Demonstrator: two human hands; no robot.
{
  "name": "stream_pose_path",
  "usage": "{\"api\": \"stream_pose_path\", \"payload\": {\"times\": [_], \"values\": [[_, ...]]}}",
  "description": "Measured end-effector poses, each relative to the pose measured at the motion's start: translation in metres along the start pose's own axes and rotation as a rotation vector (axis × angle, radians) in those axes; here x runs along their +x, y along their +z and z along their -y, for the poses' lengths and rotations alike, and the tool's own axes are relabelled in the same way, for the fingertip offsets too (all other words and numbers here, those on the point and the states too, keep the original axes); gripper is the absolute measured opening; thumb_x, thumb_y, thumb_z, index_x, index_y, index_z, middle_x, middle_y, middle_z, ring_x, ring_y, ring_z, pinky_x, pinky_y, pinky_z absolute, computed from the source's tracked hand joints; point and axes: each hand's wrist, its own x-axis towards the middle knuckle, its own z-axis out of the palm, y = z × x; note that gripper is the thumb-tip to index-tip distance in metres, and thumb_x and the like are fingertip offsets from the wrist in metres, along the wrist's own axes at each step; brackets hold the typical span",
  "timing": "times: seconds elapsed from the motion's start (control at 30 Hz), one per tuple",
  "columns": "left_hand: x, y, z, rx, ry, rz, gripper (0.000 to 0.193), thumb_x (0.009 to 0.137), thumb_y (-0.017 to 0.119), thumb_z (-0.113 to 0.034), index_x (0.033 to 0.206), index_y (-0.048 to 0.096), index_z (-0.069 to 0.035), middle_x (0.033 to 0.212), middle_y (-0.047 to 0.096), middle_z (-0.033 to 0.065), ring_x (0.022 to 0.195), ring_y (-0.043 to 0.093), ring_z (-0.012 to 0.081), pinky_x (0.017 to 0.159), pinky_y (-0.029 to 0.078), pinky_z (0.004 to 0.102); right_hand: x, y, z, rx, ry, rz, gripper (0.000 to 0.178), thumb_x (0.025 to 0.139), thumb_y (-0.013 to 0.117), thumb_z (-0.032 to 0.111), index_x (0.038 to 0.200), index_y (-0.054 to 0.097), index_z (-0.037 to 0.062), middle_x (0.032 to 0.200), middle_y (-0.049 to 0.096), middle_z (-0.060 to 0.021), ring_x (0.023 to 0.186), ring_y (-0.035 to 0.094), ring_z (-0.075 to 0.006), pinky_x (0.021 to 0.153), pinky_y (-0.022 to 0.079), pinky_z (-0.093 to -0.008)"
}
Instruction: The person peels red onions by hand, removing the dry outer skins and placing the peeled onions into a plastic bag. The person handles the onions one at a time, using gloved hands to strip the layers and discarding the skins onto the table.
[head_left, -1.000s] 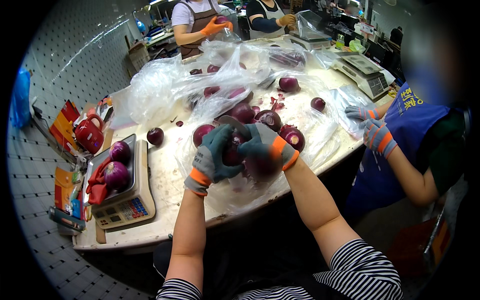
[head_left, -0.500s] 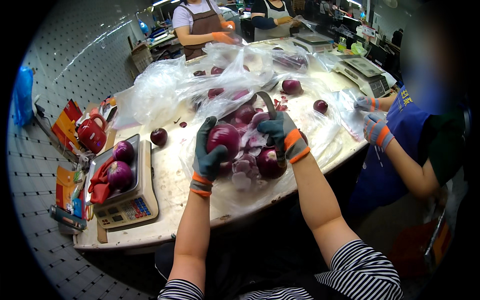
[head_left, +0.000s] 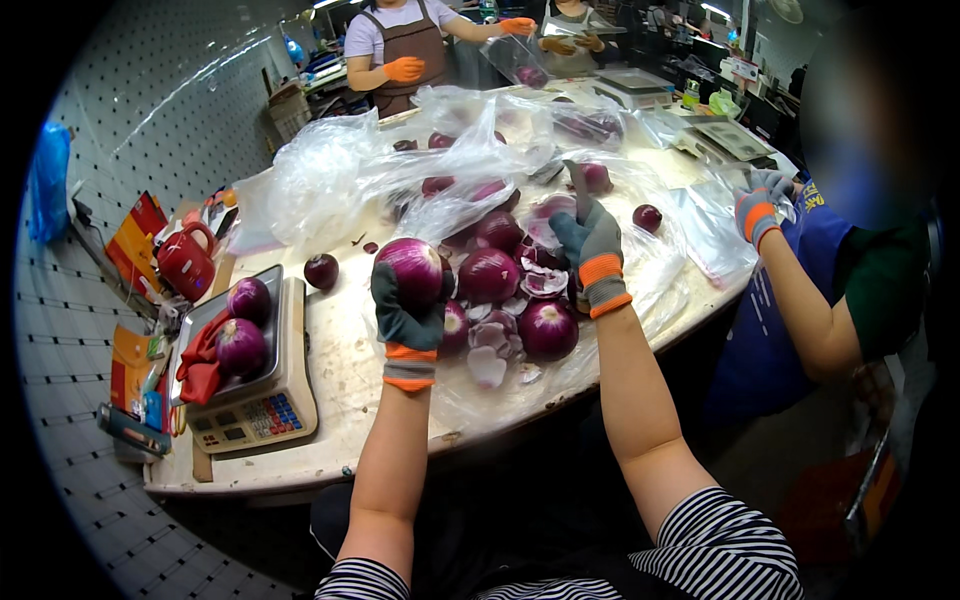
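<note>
My left hand (head_left: 408,325), in a dark grey glove with an orange cuff, is closed around a large red onion (head_left: 410,268), held left of the pile. My gloved right hand (head_left: 592,245) is closed on a knife with a dark curved blade (head_left: 577,182), which points up and away, apart from the held onion. The knife's handle is hidden in the hand. Between my hands lie several red onions (head_left: 489,275) and loose, papery peels (head_left: 489,350). One shiny onion (head_left: 548,330) rests just below my right hand.
A scale (head_left: 255,415) at left carries two onions and a red cloth. Clear plastic bags (head_left: 330,170) cover the table's far part. A single onion (head_left: 321,271) lies near the scale. A co-worker's gloved hand (head_left: 755,212) is at right; two more people stand across the table.
My right hand with the knife has moved slightly right and away from the held onion. My left hand has turned the onion upward. Across the table, a person now holds out a bag with an onion.
</note>
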Motion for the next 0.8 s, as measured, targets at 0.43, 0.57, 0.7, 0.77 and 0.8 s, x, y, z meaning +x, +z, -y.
{"api": "stream_pose_path", "payload": {"times": [0.43, 0.57, 0.7, 0.77, 0.8], "values": [[-0.015, 0.031, -0.004, 0.705, 0.377, 0.581, 0.088, 0.073, 0.071, -0.035, 0.138, 0.026, 0.003, 0.131, 0.043, 0.0169, 0.119, 0.045, 0.0266, 0.100, 0.037, 0.0365, -0.054, 0.050, 0.005, 0.500, 0.389, 0.633, 0.034, 0.081, 0.066, 0.041, 0.096, 0.062, 0.0107, 0.058, 0.051, 0.0036, 0.042, 0.044, -0.0063, 0.038, 0.033, -0.0208], [-0.015, 0.039, -0.005, 1.031, 0.292, 0.334, 0.069, 0.084, 0.061, -0.032, 0.137, 0.031, 0.001, 0.129, 0.046, 0.0147, 0.115, 0.048, 0.0232, 0.097, 0.040, 0.0354, -0.038, 0.053, -0.022, 0.570, 0.273, 0.487, 0.040, 0.078, 0.070, 0.032, 0.107, 0.060, 0.0069, 0.076, 0.059, 0.0002, 0.057, 0.052, -0.0073, 0.047, 0.041, -0.0214], [-0.021, 0.037, -0.012, 0.322, -0.405, 0.397, 0.054, 0.085, 0.060, -0.034, 0.125, 0.044, -0.002, 0.111, 0.057, 0.0086, 0.098, 0.057, 0.0204, 0.082, 0.050, 0.0364, -0.039, 0.051, -0.012, 0.182, -0.106, 0.505, 0.054, 0.078, 0.069, 0.027, 0.124, 0.050, 0.0062, 0.091, 0.062, -0.0024, 0.073, 0.058, -0.0088, 0.061, 0.048, -0.0226], [-0.012, 0.027, -0.004, 0.245, -0.346, 0.473, 0.059, 0.083, 0.063, -0.032, 0.127, 0.041, 0.001, 0.112, 0.058, 0.0106, 0.105, 0.057, 0.0228, 0.087, 0.049, 0.0408, -0.043, 0.059, -0.006, 0.119, -0.340, 0.500, 0.068, 0.078, 0.068, 0.028, 0.136, 0.037, 0.0107, 0.089, 0.060, -0.0021, 0.066, 0.054, -0.0085, 0.056, 0.046, -0.0222], [-0.011, 0.023, -0.005, 0.395, -0.211, 0.439, 0.061, 0.081, 0.066, -0.030, 0.128, 0.041, 0.001, 0.112, 0.058, 0.0118, 0.105, 0.057, 0.0239, 0.089, 0.048, 0.0411, -0.046, 0.055, 0.000, 0.141, -0.223, 0.568, 0.071, 0.078, 0.068, 0.028, 0.138, 0.034, 0.0116, 0.088, 0.060, -0.0022, 0.064, 0.053, -0.0086, 0.055, 0.045, -0.0221]]}}
